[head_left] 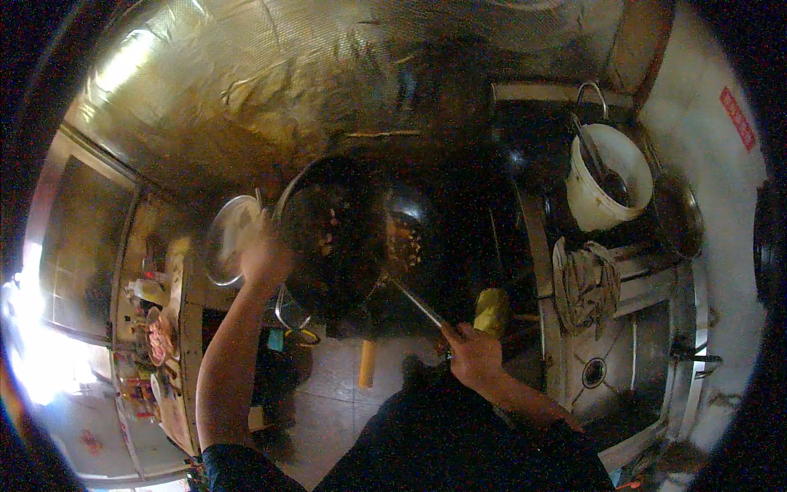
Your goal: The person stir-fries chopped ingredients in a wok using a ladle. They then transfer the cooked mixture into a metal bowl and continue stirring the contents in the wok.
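Observation:
A dark wok (pixel 332 270) is in front of me, with blurred bits of food inside. My left hand (pixel 265 255), smeared by motion, is closed at the wok's left rim; its fingertips are unclear. In my right hand (pixel 474 355) is the thin metal handle of a cooking utensil (pixel 424 309), slanting up and left toward the wok. The utensil's head is lost in the dark. Pieces of food (pixel 413 243) show on a dark, shiny surface right of the wok. Beyond my left hand is a round, shiny metal dish (pixel 230 237) with something pale on it.
A yellow-green cloth (pixel 492 309) lies beside my right hand. To the right are a white bucket (pixel 609 178) holding a ladle, a draped rag (pixel 587 286) and a metal sink (pixel 645 344). A side counter (pixel 178 400) at left carries a dish of pinkish food (pixel 160 337).

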`<state>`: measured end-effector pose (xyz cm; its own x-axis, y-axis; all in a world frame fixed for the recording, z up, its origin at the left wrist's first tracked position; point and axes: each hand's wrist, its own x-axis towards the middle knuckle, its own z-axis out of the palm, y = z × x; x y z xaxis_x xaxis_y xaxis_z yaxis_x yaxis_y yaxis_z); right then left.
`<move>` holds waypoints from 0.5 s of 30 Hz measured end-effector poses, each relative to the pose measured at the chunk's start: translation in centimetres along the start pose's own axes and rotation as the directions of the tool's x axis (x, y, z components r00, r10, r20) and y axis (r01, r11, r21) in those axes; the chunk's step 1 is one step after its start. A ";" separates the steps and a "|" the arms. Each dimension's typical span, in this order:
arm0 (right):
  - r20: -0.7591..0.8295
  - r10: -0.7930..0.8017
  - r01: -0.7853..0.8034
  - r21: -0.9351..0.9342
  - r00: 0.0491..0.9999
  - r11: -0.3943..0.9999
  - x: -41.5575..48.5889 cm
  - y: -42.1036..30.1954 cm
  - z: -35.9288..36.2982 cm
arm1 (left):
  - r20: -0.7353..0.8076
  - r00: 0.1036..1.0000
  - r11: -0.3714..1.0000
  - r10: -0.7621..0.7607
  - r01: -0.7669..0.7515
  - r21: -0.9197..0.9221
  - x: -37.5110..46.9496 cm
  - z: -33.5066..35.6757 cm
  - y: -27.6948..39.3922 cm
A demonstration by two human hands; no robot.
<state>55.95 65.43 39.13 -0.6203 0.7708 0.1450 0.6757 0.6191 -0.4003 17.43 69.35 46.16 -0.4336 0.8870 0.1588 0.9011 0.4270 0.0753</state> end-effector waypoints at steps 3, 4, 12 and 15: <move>-0.056 -0.012 0.013 0.013 0.998 1.000 -0.5 0.0 0.3 | 0.074 0.993 0.996 -0.093 0.092 0.017 -0.5 -1.2 1.8; -0.077 -0.018 0.020 0.018 0.997 1.000 -0.7 0.0 0.4 | 0.119 0.986 0.993 -0.118 0.115 0.035 -0.6 -1.6 2.3; -0.073 -0.012 0.010 -0.029 0.997 1.000 -1.3 0.2 0.5 | 0.093 0.993 0.992 -0.074 0.083 -0.100 -1.3 1.1 -0.5; 0.033 0.022 -0.018 -0.110 0.999 0.994 -0.9 1.0 -0.9 | 0.066 0.984 0.814 -0.163 0.172 -0.554 -1.7 4.1 -4.7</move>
<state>57.51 65.49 39.45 -0.6181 0.7788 0.1068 0.7264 0.6178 -0.3013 13.93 66.59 41.55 -0.5740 0.8151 0.0791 0.6599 0.4032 0.6341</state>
